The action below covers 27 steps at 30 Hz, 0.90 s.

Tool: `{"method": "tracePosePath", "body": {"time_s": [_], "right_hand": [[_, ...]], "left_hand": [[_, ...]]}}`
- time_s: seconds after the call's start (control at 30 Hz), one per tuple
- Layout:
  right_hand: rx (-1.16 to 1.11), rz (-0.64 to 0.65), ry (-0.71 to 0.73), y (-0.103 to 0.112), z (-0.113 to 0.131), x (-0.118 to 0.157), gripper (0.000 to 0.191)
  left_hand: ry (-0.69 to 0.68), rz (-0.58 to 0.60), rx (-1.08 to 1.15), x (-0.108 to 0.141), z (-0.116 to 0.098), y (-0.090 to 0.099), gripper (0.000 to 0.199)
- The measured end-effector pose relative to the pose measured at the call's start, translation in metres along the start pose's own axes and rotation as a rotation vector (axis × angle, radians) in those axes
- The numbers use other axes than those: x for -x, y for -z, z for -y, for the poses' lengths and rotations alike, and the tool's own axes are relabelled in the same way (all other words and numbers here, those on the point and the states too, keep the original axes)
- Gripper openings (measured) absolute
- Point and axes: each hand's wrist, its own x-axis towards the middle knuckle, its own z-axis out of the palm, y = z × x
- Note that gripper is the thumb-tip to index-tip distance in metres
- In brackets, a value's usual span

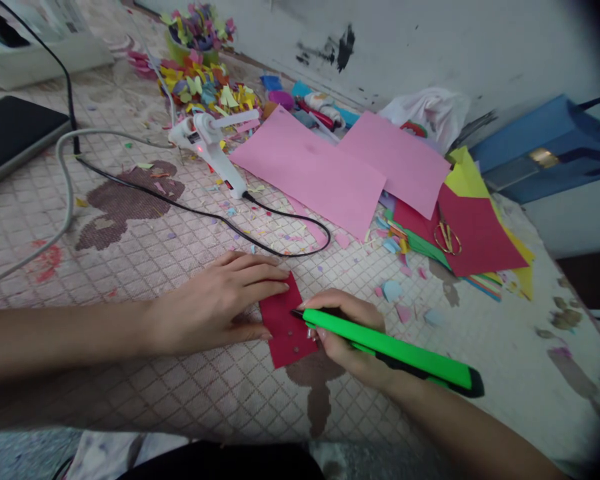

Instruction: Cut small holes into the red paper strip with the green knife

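Note:
A small red paper piece (280, 320) lies on the quilted cloth, with a few small marks on its lower part. My left hand (220, 300) rests flat with its fingers spread, the fingertips and thumb on the paper's left side. In my right hand (350, 327) is a bright green pen-shaped tool (390, 340), gripped between thumb and fingers. Its dark tip touches or hovers just over the paper's right part; which one I cannot tell.
Beyond my hands are a white glue gun (217, 157) with a looping black cable (205, 213), pink sheets (315, 173), red sheets (475, 233) with gold scissors (447, 239), and a pile of paper cutouts (200, 87). A dark flat device (20, 137) lies left, a blue bag (545, 153) right.

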Motion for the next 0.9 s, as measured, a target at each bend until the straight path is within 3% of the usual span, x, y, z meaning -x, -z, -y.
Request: {"method": "tracePosePath", "body": {"time_s": [0.9], "right_hand": [[0.062,0.087,0.074,-0.0033,-0.0017,0.0047,0.034]], "left_hand": [[0.008,-0.02,0.016,-0.0015,-0.0007,0.0004,0.051]]}}
